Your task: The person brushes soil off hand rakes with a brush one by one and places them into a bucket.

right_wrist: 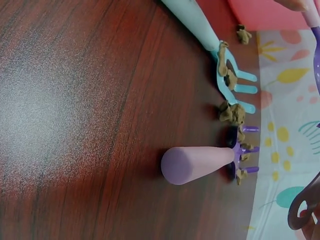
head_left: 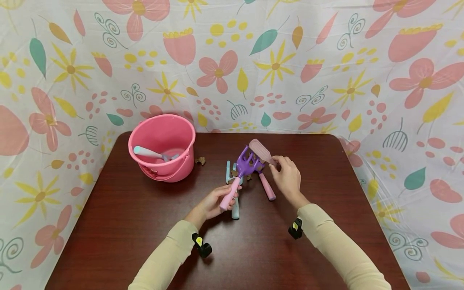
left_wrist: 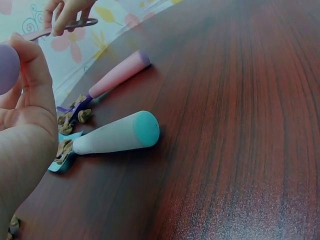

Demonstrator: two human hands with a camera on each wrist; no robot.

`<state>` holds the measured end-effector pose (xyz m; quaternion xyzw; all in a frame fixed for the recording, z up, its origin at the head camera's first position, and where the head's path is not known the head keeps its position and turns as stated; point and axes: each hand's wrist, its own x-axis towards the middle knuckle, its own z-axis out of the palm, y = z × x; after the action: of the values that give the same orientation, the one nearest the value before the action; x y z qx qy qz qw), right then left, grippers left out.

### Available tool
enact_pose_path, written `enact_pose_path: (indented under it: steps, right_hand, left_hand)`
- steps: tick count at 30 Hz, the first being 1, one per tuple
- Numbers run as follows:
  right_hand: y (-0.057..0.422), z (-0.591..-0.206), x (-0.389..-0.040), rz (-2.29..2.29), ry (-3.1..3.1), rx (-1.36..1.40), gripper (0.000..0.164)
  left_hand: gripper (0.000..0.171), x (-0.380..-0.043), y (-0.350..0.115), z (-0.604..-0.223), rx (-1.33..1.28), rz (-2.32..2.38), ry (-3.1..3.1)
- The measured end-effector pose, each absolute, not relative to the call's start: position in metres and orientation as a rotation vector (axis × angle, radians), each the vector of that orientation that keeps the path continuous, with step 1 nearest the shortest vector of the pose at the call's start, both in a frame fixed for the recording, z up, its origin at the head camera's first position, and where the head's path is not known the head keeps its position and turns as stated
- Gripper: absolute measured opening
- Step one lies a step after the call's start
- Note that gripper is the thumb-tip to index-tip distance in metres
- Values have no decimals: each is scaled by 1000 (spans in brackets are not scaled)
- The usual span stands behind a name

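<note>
In the head view my left hand [head_left: 212, 203] grips the pink handle of a purple toy garden fork [head_left: 245, 166], tines pointing up and away. My right hand [head_left: 288, 177] pinches a pale pink brush [head_left: 259, 150], its flat head overlapping the tips of the purple tines. A hole shows in the brush's handle end [right_wrist: 298, 202] in the right wrist view. Beneath them lie a light blue fork [right_wrist: 224, 82] and a second purple fork [right_wrist: 200, 162] with a pink handle. Brown crumbly clumps [right_wrist: 232, 113] sit on and around both lying forks.
A pink bucket [head_left: 186, 169] stands at the table's back left, with a white and turquoise handled tool [head_left: 146, 152] inside. One more brown clump [head_left: 200, 161] lies beside it. A flower-printed cloth [head_left: 224, 108] hangs behind the dark wooden table [head_left: 145, 241].
</note>
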<state>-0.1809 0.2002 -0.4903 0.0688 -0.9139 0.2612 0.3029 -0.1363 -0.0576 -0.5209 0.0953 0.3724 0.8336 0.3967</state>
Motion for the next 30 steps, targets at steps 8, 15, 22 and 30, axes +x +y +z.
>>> enact_pose_path:
  steps: [8, 15, 22, 30]
  right_hand:
    - [198, -488, -176, 703, -2396, 195, 25]
    - [192, -488, -171, 760, -2415, 329, 24]
    - [184, -488, -163, 787, -2443, 557, 25]
    - [181, -491, -160, 780, -2470, 601, 26]
  left_hand:
    - [30, -138, -59, -522, 225, 2125, 980]
    - [42, -140, -59, -524, 223, 2132, 989]
    - [31, -140, -60, -523, 215, 2154, 971]
    - [32, -140, -60, -522, 226, 2165, 958]
